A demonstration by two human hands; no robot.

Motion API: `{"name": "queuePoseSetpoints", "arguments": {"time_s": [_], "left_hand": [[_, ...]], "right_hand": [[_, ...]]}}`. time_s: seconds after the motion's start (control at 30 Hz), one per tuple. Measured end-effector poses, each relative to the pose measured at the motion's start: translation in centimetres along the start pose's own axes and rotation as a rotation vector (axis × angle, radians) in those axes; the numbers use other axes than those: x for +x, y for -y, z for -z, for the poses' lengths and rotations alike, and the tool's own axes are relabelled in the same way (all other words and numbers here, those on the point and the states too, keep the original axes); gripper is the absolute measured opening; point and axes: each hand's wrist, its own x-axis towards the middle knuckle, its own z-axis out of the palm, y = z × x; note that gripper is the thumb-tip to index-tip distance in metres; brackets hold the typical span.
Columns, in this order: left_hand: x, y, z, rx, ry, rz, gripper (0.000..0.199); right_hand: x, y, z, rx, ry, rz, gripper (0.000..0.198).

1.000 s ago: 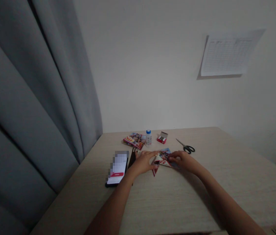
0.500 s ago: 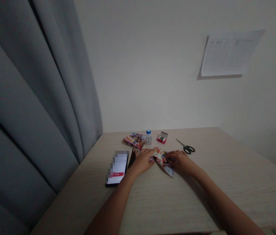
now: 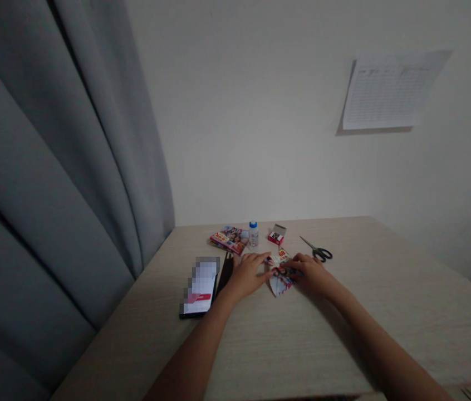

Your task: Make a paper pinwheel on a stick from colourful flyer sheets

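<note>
Head view: fingertips of your left hand [image 3: 244, 277] and right hand [image 3: 313, 275] touch opposite sides of folded, printed paper [image 3: 280, 284]; whether they pinch, you cannot tell. It lies on the wood-grain table [image 3: 273, 345], between smartphone [image 3: 202, 287] and scissors [image 3: 322, 254].

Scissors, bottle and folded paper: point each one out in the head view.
Scissors [image 3: 311, 245]: head view, on the blades, near the handles.
Bottle [image 3: 253, 238]: head view, on its body.
Folded paper [image 3: 279, 282]: head view, on its printed face.
</note>
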Motion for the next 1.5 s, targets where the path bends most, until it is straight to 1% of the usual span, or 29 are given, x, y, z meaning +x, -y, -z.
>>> {"name": "queuePoseSetpoints", "arguments": {"time_s": [0.2, 0.37, 0.6, 0.73, 0.8, 0.9, 1.0, 1.1, 1.17, 1.23, 1.43, 1.5], "left_hand": [[-0.1, 0.5, -0.3, -0.007, 0.02, -0.003, 0.057], [-0.1, 0.7, 0.0, -0.018, 0.038, -0.019, 0.051], [-0.1, 0.8, 0.5, -0.031, 0.032, -0.023, 0.051], [0.0, 1.0, 0.5, -0.062, 0.016, -0.036, 0.052], [0.1, 1.1, 0.5, -0.062, -0.007, -0.022, 0.05], [0.3, 0.9, 0.6, -0.039, -0.06, 0.012, 0.042], [0.5, 0.8, 0.7, 0.0, -0.125, 0.056, 0.037], [0.8, 1.1, 0.5, 0.047, -0.223, 0.108, 0.036], [0.9, 1.4, 0.3, 0.073, -0.296, 0.124, 0.037], [1.1, 1.8, 0.1, 0.097, -0.339, 0.143, 0.037], [1.3, 1.9, -0.4, 0.112, -0.356, 0.207, 0.039], [1.5, 1.8, -0.5, 0.099, -0.362, 0.217, 0.039]], "right_hand": [[-0.3, 0.4, 0.0, -0.026, 0.014, -0.019, 0.036], [-0.4, 0.7, 0.1, -0.036, 0.022, -0.022, 0.037], [0.0, 0.2, -0.1, -0.012, -0.006, -0.019, 0.037], [0.3, -0.2, -0.1, 0.008, -0.017, -0.043, 0.041], [0.5, -0.4, -0.2, 0.018, -0.029, -0.053, 0.043], [0.6, -0.5, -0.2, 0.033, -0.042, -0.056, 0.039], [0.4, -0.1, 0.0, 0.053, -0.053, -0.024, 0.036], [0.1, 0.5, 0.1, 0.067, -0.056, 0.014, 0.035], [0.0, 0.9, -0.1, 0.042, -0.044, 0.028, 0.036], [-0.1, 1.1, -0.4, -0.001, -0.035, 0.033, 0.037], [-0.2, 2.3, -0.5, -0.108, -0.035, -0.015, 0.034], [-0.2, 2.7, -0.3, -0.138, -0.043, -0.009, 0.035]]}}
